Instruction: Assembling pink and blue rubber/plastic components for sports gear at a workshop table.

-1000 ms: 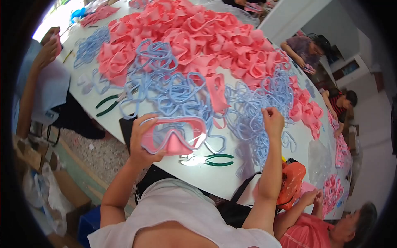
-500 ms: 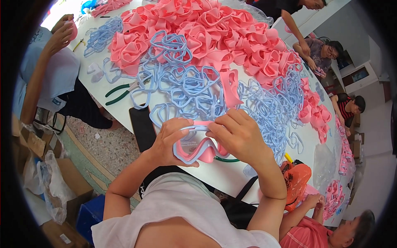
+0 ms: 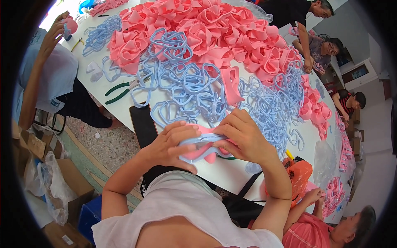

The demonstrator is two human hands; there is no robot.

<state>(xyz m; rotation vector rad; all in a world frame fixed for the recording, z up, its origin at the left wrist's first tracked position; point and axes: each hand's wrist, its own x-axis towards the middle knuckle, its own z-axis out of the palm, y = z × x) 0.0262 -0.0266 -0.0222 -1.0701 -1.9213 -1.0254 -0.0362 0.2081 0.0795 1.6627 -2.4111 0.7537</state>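
In front of my chest I hold a diving mask (image 3: 209,158) with a pink soft skirt, a light blue frame and what looks like a clear lens. My left hand (image 3: 169,144) is around its left end, fingers over the top and side, thumb low; some fingertips are smeared by motion. My right hand (image 3: 244,134) pinches the blue rim at the right, thumb below and fingers above. Just beyond the hands lie a loose heap of light blue frames (image 3: 188,89) and a single pink skirt (image 3: 231,84).
A big pile of pink skirts (image 3: 198,29) covers the table's far side. Green-handled pliers (image 3: 118,93) and a black phone (image 3: 142,124) lie to the left. An orange bag (image 3: 298,177) sits at the right edge. Several co-workers sit around the white table (image 3: 93,84).
The mask has tilted, so its blue upper rim faces me more and the lens shows less. My left fingers have shifted along its side. A co-worker at the far right has lowered an arm.
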